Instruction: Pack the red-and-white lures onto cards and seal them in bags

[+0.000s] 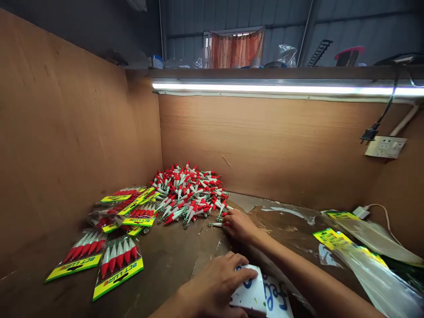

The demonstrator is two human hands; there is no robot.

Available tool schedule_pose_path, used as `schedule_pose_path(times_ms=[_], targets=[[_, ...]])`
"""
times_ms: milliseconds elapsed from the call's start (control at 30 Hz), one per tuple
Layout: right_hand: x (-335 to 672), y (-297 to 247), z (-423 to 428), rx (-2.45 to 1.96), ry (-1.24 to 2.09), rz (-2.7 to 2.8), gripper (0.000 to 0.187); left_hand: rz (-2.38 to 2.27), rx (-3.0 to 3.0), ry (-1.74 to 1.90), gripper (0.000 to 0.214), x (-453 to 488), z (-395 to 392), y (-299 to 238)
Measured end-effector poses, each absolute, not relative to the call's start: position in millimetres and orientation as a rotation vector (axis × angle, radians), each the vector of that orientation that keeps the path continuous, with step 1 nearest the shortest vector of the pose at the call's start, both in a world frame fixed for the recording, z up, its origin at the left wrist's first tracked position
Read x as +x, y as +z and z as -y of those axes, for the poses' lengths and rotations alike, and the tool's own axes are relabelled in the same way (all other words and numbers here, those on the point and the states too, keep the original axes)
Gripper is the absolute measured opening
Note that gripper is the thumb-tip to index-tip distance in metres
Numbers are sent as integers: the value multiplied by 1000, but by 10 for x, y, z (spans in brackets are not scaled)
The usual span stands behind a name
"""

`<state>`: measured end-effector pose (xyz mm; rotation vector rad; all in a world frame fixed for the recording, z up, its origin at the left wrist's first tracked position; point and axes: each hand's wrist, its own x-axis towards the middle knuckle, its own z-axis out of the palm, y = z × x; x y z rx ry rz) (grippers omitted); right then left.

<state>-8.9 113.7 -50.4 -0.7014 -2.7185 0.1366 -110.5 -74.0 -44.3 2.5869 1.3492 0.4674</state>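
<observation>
A large heap of red-and-white fishing lures (185, 190) with hooks at their ends lies against the back wall. At the heap's right edge, my right hand (240, 226) has its fingers closed over a lure (217, 225); the white end of it sticks out to the left. Nearer to me, my left hand (221, 280) grips a white block (250, 293) with blue handwriting, thumb on top. Beside and partly under the block is another white lettered piece (276, 298). The fingers on the block's far side are partly hidden.
Filled lure packets (117, 260) with yellow headers are piled on the left of the worn tabletop (165, 269). Clear plastic bags (367, 269) with yellow headers lie at the right. A socket (386, 146), a hanging plug (369, 134) and a tube light (285, 89) are on the back side.
</observation>
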Motion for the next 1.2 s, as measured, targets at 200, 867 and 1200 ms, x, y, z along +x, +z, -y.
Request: schedule_pose_path(times_ms=[200,867,1200], targets=[[-272,-567,-1199,-682,242,2627,9,-1438,2490,510,83,-1167,720,-537],[1361,-303,-562,-854,244,2572,12,-1478,2283,1109,91,-1326,445,-695],[856,-573,-560,-526,-135,2601,15,-1534,2266,1091,88,-1332,504,-512]])
